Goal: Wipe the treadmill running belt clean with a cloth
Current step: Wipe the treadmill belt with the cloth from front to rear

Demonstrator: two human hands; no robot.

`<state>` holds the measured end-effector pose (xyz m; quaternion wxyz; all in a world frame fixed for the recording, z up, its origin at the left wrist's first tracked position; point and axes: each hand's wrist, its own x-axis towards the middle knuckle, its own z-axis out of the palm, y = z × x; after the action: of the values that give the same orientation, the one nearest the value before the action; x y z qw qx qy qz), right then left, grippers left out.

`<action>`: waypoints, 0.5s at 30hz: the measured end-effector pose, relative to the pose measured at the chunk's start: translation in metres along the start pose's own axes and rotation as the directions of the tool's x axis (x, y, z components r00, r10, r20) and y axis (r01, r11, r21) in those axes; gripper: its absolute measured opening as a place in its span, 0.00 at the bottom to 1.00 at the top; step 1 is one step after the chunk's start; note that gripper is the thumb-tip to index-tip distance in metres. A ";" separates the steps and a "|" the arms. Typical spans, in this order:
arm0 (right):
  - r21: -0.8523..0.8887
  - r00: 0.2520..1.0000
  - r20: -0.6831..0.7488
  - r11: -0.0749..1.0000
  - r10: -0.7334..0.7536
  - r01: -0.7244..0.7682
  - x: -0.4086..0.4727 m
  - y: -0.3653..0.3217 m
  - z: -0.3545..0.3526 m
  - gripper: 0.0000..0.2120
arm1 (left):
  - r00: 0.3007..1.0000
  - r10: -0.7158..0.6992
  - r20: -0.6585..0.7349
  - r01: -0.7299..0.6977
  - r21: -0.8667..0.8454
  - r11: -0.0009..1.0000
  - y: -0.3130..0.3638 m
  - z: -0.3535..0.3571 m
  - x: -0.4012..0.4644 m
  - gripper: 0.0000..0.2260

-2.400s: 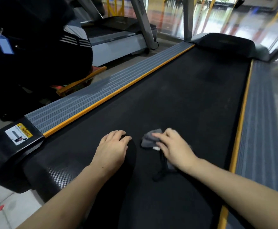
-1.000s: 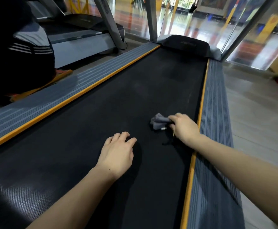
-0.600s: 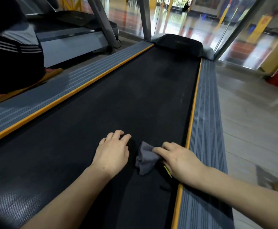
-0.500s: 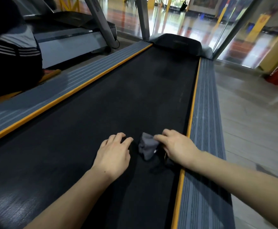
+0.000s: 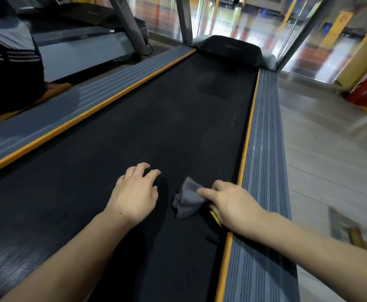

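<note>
My right hand [image 5: 232, 203] pinches the bunched grey cloth [image 5: 187, 199] against the running belt [image 5: 156, 118] — left hand [image 5: 134, 192] flat, empty — better to spread it and press evenly.

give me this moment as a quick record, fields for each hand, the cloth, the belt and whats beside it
left hand: flat on the belt, palm down, empty
right hand: grip on the grey cloth, near the belt's right edge
grey cloth: crumpled, pressed on the belt between the two hands
running belt: black, faint dusty patches further up
right side rail: grey, ribbed, orange strip on its inner edge
left side rail: same ribbed grey with orange strip
</note>
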<state>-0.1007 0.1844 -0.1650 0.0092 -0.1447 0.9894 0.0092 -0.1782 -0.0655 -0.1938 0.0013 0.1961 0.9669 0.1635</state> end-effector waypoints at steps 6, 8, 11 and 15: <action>0.047 0.985 -0.037 0.985 0.169 -0.167 0.064 0.048 0.000 0.20 | 1.000 0.020 0.023 -0.020 0.006 1.000 0.008 0.003 -0.006 0.20; 0.055 0.954 -0.061 0.956 0.292 -0.289 0.092 0.075 0.003 0.19 | 0.999 0.028 0.021 -0.028 0.020 0.999 0.010 0.004 -0.007 0.20; 0.031 0.939 -0.053 0.940 0.340 -0.339 0.099 0.086 0.006 0.15 | 1.000 0.025 0.017 -0.025 0.028 0.999 0.008 0.001 -0.006 0.20; 0.048 0.972 -0.039 0.972 0.233 -0.231 0.045 0.036 0.004 0.14 | 1.000 0.003 0.022 -0.004 0.053 0.999 0.005 -0.005 -0.010 0.20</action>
<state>-0.1537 0.2059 -0.1698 -0.0108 -0.0281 0.9994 -0.0143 -0.1677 -0.0660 -0.1883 0.0063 0.1994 0.9705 0.1356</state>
